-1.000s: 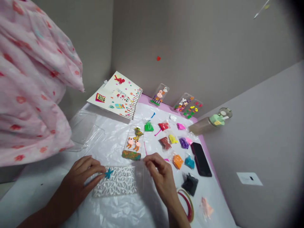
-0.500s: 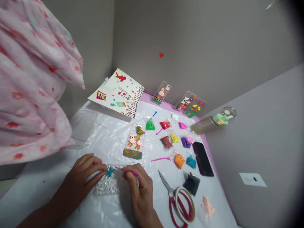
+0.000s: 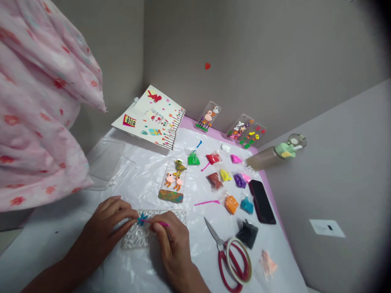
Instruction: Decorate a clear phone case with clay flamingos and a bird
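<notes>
A clear phone case (image 3: pixel 134 240) with a white wavy pattern lies at the table's near side. On its upper left part is a blue star-like clay piece (image 3: pixel 143 219). The fingertips of my left hand (image 3: pixel 114 217) are together at the left edge of this piece; whether they pinch it is hard to see. My right hand (image 3: pixel 172 236) grips a thin pink tool (image 3: pixel 161 223), its tip on the blue piece. Beyond the hands lies another clear case (image 3: pixel 171 179) with clay birds.
Scissors (image 3: pixel 219 241) and a tape roll (image 3: pixel 249 266) lie right of my right hand. Bagged clay (image 3: pixel 231 204), a black phone (image 3: pixel 262 202) and a bottle (image 3: pixel 264 158) are farther right. A decorated card (image 3: pixel 142 118) stands behind. Pink floral cloth (image 3: pixel 45 122) hangs at left.
My right hand has moved slightly left, bringing the pink tool's tip down from above the blue piece's right side onto it. My left hand stays nearly still.
</notes>
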`<move>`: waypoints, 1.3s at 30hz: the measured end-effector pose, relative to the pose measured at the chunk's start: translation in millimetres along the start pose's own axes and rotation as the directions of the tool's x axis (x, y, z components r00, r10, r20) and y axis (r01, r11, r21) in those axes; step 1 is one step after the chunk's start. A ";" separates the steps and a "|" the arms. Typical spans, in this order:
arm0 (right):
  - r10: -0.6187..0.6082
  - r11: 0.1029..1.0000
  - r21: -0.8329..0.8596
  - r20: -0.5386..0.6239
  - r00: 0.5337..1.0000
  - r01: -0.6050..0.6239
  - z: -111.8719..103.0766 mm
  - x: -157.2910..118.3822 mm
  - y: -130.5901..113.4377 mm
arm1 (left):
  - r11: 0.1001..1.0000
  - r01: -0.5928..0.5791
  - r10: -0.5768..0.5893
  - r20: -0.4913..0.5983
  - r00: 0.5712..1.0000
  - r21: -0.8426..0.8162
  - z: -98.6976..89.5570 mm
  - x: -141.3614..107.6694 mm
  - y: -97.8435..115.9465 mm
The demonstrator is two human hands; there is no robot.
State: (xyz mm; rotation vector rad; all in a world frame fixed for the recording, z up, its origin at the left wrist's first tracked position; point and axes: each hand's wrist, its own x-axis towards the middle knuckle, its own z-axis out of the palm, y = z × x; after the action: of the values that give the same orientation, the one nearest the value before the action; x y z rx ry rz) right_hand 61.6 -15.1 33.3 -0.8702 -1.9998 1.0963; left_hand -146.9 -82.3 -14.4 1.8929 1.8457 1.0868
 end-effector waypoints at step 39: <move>0.301 0.912 0.310 -0.057 0.952 -0.270 -0.5 0.9 3.3 | 1.000 -0.015 0.014 0.088 0.996 0.009 6.3 -3.9 -0.7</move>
State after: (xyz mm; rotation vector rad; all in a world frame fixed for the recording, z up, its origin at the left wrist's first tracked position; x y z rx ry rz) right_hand 62.3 -12.8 30.9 -1.0534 -1.5978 1.4434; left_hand -142.7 -84.0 -20.3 1.9302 1.7956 0.9846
